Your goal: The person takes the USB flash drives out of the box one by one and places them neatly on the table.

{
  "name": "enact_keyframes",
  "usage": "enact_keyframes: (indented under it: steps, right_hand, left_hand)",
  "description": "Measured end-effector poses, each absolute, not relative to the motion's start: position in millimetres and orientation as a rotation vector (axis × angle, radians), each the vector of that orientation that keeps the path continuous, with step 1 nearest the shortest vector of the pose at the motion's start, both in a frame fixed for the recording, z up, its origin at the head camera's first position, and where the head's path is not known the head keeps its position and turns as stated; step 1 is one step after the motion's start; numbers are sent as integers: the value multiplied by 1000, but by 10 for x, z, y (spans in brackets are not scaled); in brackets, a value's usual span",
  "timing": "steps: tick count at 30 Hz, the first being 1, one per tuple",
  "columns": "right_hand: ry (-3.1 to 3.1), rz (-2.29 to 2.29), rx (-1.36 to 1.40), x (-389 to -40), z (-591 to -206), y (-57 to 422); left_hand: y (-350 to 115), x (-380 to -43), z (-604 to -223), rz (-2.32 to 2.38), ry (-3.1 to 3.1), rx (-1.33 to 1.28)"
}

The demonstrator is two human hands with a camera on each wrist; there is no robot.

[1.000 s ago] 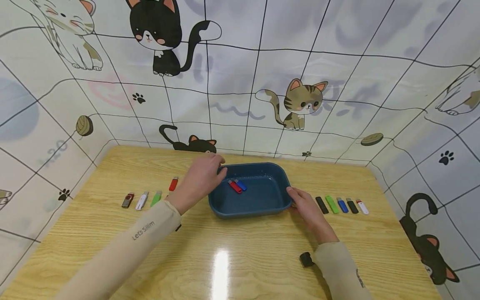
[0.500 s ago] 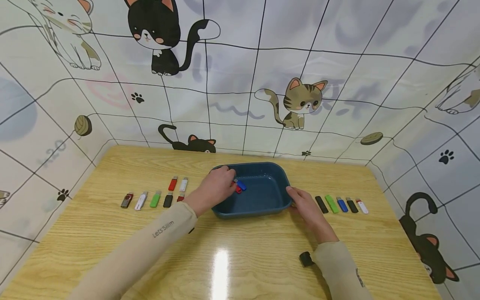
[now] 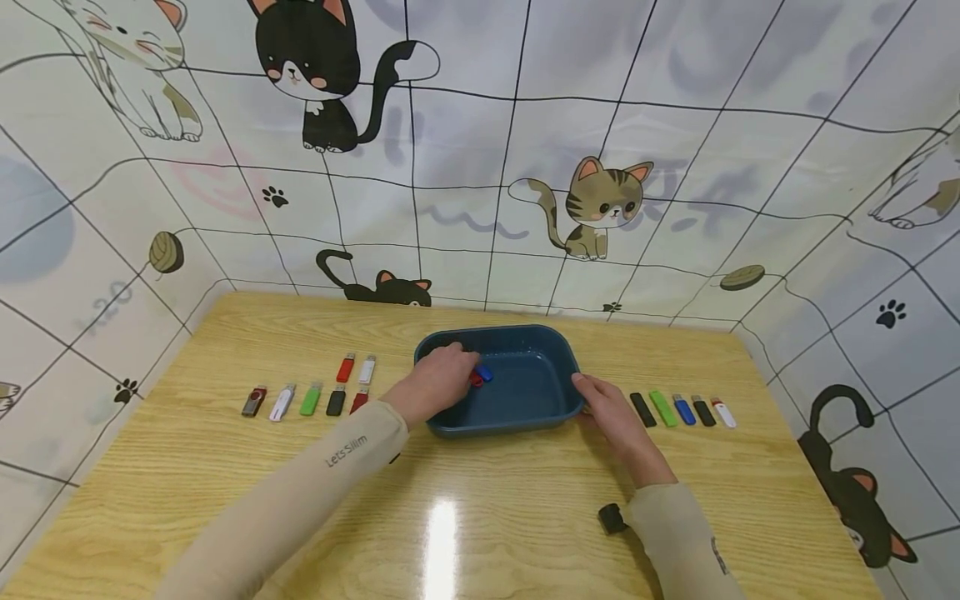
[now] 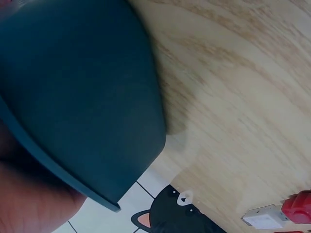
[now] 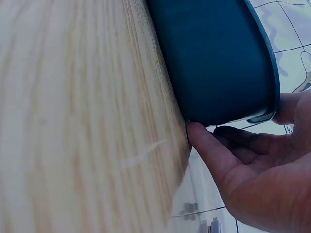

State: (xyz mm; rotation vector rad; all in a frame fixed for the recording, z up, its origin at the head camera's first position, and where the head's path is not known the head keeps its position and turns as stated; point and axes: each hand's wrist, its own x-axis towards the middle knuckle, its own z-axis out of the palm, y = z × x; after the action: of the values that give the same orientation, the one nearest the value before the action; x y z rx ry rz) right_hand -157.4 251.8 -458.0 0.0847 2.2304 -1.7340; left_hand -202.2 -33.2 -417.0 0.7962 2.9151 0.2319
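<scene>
A dark blue plastic bin (image 3: 517, 421) stands on the wooden table. My left hand (image 3: 441, 377) reaches over its left rim, fingers bent down at a red USB flash drive (image 3: 476, 380) inside. A blue USB flash drive (image 3: 486, 373) lies against the red one. The left fingertips are hidden behind the hand, so I cannot tell whether they pinch the red drive. At the bin's right end my right hand (image 3: 611, 408) grips it. In the right wrist view, the thumb (image 5: 286, 108) is at the rim and a finger (image 5: 197, 131) touches the lower corner.
Left of the bin are several USB flash drives, including a green one (image 3: 311, 398) and a white one (image 3: 367, 369). Another row, with a green drive (image 3: 663, 408) and a blue one (image 3: 684, 409), lies to the right. Cat-print cloth walls (image 3: 465, 208) enclose the table.
My left hand has moved right and down from above the bin's left rim to the red drive inside, uncovering several drives on the table. The right hand has kept its grip.
</scene>
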Motion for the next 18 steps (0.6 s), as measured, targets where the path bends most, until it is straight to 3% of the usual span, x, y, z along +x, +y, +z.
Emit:
enact_keyframes:
  steps: [18]
  right_hand:
    - [2214,-1750,95,-1578,-4582,2512]
  left_hand:
    - [-382,-2009,-4230,169,2922,811]
